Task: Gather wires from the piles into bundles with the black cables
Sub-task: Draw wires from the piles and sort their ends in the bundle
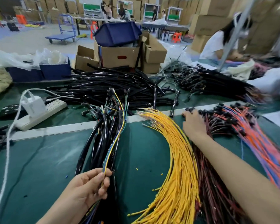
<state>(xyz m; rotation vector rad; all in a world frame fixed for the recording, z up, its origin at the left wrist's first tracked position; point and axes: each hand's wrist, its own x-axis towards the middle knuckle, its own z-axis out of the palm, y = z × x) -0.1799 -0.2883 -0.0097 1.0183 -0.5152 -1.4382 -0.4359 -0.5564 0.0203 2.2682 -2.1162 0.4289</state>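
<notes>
My left hand [89, 186] grips a bundle of black cables with thin coloured wires [108, 135] that fans upward over the green table; a yellow-green wire runs along it. A thick pile of yellow wires [178, 167] curves down the middle. Beside it lies a dark red wire pile [217, 188], and further right an orange and purple pile [257, 143]. My right hand [193, 122] reaches across the yellow wires to the black connector ends of the dark red pile, fingers at the tips; what they hold is not visible.
A large heap of black cables [113, 84] lies behind the bundle. A white power strip with a charger [39, 110] sits at left. Cardboard boxes [120, 55] and blue bins [55, 70] stand at the back. Another person [220, 41] works at the far right.
</notes>
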